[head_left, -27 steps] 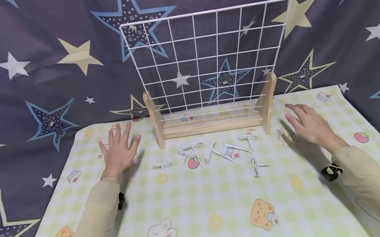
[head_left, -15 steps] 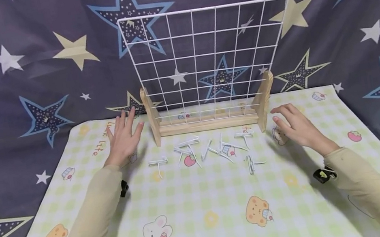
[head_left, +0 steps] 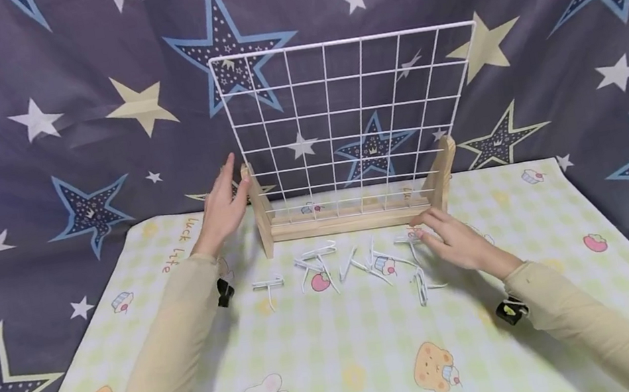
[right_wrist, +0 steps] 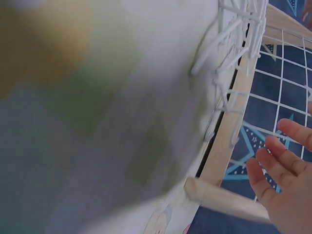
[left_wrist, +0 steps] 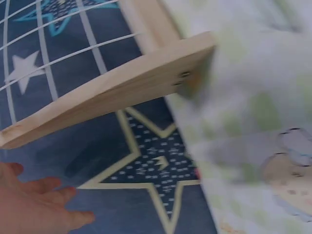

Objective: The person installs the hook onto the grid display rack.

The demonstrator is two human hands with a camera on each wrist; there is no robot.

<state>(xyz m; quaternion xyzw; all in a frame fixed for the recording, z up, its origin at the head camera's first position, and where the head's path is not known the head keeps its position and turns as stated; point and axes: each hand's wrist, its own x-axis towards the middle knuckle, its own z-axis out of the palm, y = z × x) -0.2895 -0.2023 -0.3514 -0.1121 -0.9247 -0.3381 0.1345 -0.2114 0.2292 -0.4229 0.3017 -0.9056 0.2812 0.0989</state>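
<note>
Two hands in view, and we read both as empty with fingers straight. Our left hand (head_left: 222, 204) is up at the left wooden foot (head_left: 258, 211) of the rack, fingers extended and close to or touching the upright's top; the head view doesn't settle contact, and the left wrist view only catches fingertips (left_wrist: 34, 204) at the frame's bottom-left corner, clear of the foot there. Our right hand (head_left: 457, 244) hovers low over the right end of the white wire hooks (head_left: 354, 259) scattered on the mat just in front of the rack; its fingertips are at the rightmost hook, but we can't tell whether they touch it. The white wire grid (head_left: 351, 116) stands upright in the wooden base (head_left: 354, 217), near the far edge of the mat. Hook count is hard to pin down: several overlap in the middle pile, one lies apart at the left (head_left: 269, 285) and one nearer us (head_left: 422, 283). The right wrist view is heavily blurred across its left half; we only make out a tangle of hooks, the wooden rail and the open fingers at lower right. The left wrist view is also smeared over the mat. Both forearms are cut off by the bottom edge, and a small black clip sits at each cuff. Writing: "luck life" in orange on the checked mat (head_left: 338, 355) near the left wrist, readable in the head view. More orange print behind the rack's rail is too covered to read.
</note>
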